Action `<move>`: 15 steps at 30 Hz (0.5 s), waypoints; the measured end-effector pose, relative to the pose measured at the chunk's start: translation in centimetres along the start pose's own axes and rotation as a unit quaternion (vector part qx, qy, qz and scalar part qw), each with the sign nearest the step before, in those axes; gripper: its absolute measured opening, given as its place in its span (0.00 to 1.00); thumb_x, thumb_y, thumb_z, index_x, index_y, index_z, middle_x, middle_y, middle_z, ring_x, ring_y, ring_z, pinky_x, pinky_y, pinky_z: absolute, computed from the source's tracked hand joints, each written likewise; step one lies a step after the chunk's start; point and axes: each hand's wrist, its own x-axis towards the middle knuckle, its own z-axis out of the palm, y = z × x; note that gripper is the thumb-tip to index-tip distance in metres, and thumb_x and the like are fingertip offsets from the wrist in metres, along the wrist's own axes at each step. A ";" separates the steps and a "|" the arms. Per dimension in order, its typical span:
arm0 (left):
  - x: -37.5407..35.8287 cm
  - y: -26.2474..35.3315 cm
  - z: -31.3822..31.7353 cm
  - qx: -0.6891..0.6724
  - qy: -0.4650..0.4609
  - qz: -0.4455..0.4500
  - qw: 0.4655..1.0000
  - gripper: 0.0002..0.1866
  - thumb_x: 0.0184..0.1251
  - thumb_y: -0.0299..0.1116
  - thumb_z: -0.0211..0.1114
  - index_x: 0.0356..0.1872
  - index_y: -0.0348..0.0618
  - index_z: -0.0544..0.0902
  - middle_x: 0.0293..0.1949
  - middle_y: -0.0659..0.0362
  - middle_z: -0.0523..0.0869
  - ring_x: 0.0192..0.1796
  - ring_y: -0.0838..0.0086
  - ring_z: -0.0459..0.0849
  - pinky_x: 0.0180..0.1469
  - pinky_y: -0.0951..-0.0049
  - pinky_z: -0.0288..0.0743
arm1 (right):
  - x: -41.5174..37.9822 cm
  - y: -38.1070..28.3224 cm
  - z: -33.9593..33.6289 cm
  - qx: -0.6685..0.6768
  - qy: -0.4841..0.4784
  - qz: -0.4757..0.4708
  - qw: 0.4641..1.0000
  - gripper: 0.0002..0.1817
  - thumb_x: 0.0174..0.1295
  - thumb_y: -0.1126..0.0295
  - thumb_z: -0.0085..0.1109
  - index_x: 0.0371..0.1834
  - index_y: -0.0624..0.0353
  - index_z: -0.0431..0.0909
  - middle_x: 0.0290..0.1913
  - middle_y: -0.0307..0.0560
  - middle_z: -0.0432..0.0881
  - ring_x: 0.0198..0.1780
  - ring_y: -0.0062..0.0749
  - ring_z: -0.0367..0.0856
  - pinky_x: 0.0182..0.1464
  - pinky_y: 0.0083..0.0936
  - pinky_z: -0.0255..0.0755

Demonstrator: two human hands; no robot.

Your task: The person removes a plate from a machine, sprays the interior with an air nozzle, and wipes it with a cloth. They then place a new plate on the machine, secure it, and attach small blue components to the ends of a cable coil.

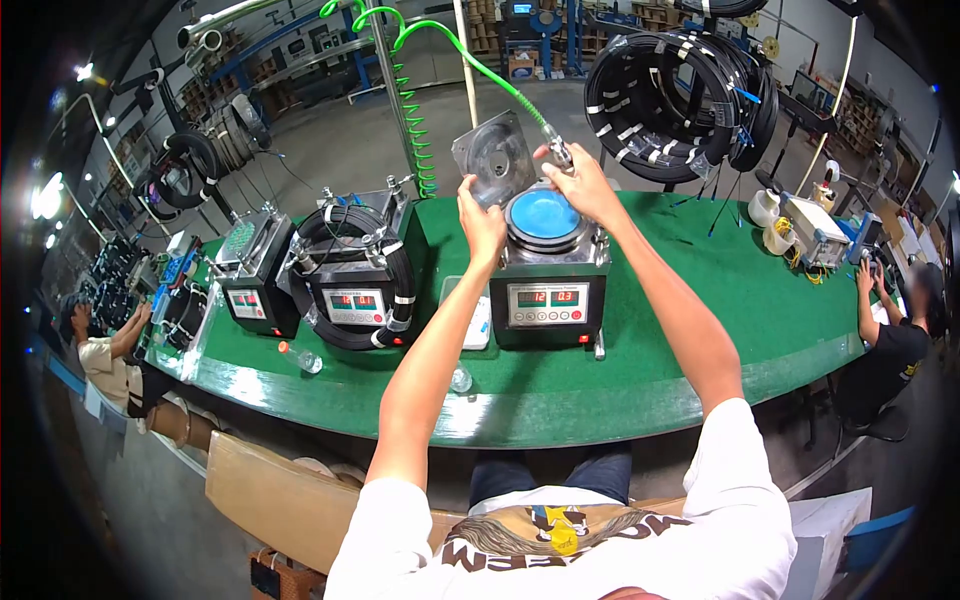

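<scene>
Nearest me, my left hand (483,222) grips the raised metal lid (494,157), keeping the machine's blue pad (544,214) exposed; my right hand (583,183) pinches the green air hose nozzle (556,150) above it on the desk (700,330).

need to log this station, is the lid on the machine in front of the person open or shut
Open. The grey lid is tilted up behind the machine, baring the blue disc. The left hand is at its lower edge; the right hand is nearby.
</scene>
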 end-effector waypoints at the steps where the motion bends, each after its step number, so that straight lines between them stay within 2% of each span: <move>1: -0.1 -0.2 0.0 -0.011 0.000 -0.005 1.000 0.33 0.55 0.14 0.57 0.66 0.39 0.70 0.65 0.42 0.77 0.71 0.51 0.74 0.74 0.60 0.64 | -0.5 -0.2 -0.1 0.024 -0.022 0.025 0.999 0.10 0.69 0.72 0.62 0.51 0.59 0.82 0.36 0.40 0.78 0.32 0.21 0.79 0.36 0.24 0.77; 3: 0.0 -0.3 -0.2 -0.029 -0.016 -0.039 0.999 0.30 0.56 0.15 0.57 0.64 0.37 0.69 0.62 0.42 0.78 0.67 0.54 0.77 0.71 0.62 0.66 | -1.4 -1.2 -0.3 0.058 -0.055 0.074 0.994 0.09 0.70 0.72 0.62 0.51 0.58 0.81 0.34 0.36 0.80 0.32 0.19 0.80 0.38 0.22 0.79; 6: -0.1 -0.4 -0.1 -0.007 0.006 -0.039 0.999 0.28 0.56 0.16 0.57 0.62 0.36 0.69 0.60 0.43 0.78 0.63 0.56 0.78 0.67 0.63 0.68 | -2.0 -1.8 1.3 0.146 -0.023 0.062 0.987 0.09 0.72 0.71 0.62 0.53 0.58 0.80 0.33 0.37 0.81 0.32 0.17 0.82 0.34 0.18 0.76; 7: -0.2 -0.4 -0.2 -0.022 0.000 -0.050 0.998 0.28 0.56 0.16 0.57 0.61 0.35 0.69 0.60 0.41 0.77 0.63 0.53 0.77 0.68 0.60 0.67 | -1.7 -1.9 2.1 0.184 -0.014 0.018 0.983 0.09 0.73 0.71 0.61 0.53 0.58 0.80 0.34 0.36 0.81 0.32 0.16 0.82 0.33 0.16 0.75; 9: -0.1 -0.3 -0.4 -0.052 -0.009 -0.069 0.996 0.26 0.55 0.16 0.56 0.59 0.34 0.69 0.59 0.37 0.77 0.64 0.45 0.77 0.69 0.54 0.66 | -0.6 -2.8 3.4 0.223 0.035 -0.006 0.974 0.08 0.74 0.72 0.60 0.53 0.58 0.81 0.33 0.35 0.80 0.32 0.16 0.82 0.33 0.16 0.75; 10: -0.1 -0.2 -0.4 -0.054 -0.005 -0.066 0.996 0.26 0.55 0.16 0.56 0.59 0.34 0.69 0.59 0.37 0.77 0.64 0.45 0.77 0.69 0.54 0.66 | 0.0 -3.4 4.1 0.243 0.060 -0.017 0.968 0.08 0.74 0.73 0.59 0.52 0.59 0.81 0.32 0.35 0.79 0.32 0.16 0.81 0.33 0.16 0.75; 14: -0.3 -0.3 -0.2 -0.048 0.008 -0.032 0.998 0.27 0.55 0.16 0.56 0.61 0.33 0.68 0.59 0.37 0.77 0.64 0.45 0.76 0.70 0.54 0.66 | 3.6 -1.2 5.5 0.150 0.192 -0.155 0.957 0.08 0.74 0.73 0.59 0.53 0.58 0.82 0.28 0.34 0.80 0.30 0.15 0.80 0.31 0.16 0.73; 15: -0.3 -0.3 -0.1 -0.045 0.007 -0.028 0.999 0.28 0.55 0.16 0.56 0.61 0.33 0.68 0.59 0.37 0.77 0.64 0.45 0.76 0.70 0.54 0.66 | 3.3 -1.8 4.6 0.173 0.124 -0.070 0.975 0.09 0.74 0.73 0.59 0.54 0.58 0.81 0.29 0.33 0.79 0.30 0.16 0.80 0.33 0.16 0.74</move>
